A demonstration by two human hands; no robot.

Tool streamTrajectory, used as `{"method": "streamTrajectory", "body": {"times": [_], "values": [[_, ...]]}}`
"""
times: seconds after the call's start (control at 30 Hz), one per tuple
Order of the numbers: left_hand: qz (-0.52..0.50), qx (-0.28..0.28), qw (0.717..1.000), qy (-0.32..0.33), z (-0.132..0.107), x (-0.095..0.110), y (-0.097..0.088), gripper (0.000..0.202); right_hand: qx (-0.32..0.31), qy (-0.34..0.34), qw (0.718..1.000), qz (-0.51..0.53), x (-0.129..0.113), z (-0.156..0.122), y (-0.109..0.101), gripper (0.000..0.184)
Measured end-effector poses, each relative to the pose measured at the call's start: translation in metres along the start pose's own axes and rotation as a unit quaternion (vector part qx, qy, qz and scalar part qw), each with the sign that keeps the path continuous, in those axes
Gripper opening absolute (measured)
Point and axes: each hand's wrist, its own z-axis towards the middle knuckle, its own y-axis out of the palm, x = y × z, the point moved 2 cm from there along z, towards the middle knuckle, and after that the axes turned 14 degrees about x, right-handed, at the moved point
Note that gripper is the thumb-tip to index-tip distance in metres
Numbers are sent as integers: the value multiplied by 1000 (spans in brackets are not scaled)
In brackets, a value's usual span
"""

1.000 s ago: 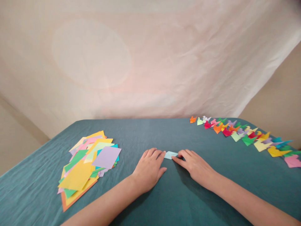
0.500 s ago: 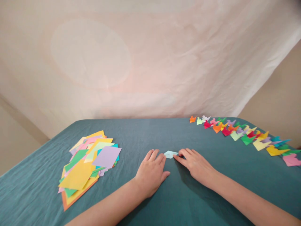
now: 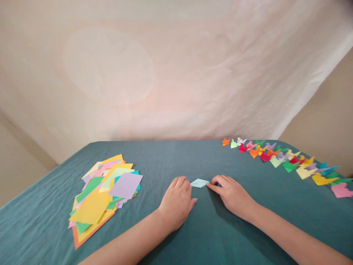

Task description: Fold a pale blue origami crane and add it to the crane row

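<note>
A small light-blue piece of folded paper (image 3: 199, 183), shaped like a narrow diamond, lies on the cloth between my hands. My left hand (image 3: 178, 202) rests palm down at its left point, fingers bent a little and the thumb apart. Those fingertips partly hide that end of the paper. At the opposite point, my right hand (image 3: 230, 191) pinches the tip between thumb and index finger, the other fingers curled.
A loose pile of coloured paper squares (image 3: 93, 206) lies to the left, a lilac sheet (image 3: 126, 186) on top. Rows of folded paper birds (image 3: 289, 165) stand along the table's right side. Dark green cloth (image 3: 176, 154) covers the table, with a pale hanging sheet (image 3: 193, 73) behind.
My left fingers have drawn back slightly to the left, uncovering more of the folded paper. My right hand has shifted slightly, staying at the right tip.
</note>
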Motion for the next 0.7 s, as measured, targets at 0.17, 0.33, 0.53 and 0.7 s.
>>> {"method": "streamTrajectory", "body": {"times": [0.17, 0.33, 0.53, 0.7], "values": [[-34, 11, 999, -9, 1, -4, 3, 24, 57, 160, 978, 118, -1, 11, 2, 30], [-79, 13, 997, -21, 0, -10, 4, 19, 44, 256, 958, 124, -1, 30, 17, 36], [-178, 52, 980, -77, 1, -27, 14, 19, -20, 262, 961, 83, -4, 40, 22, 40], [-236, 99, 956, -144, 3, -42, 28, 21, -22, 249, 963, 100, -7, 39, 22, 27]]}}
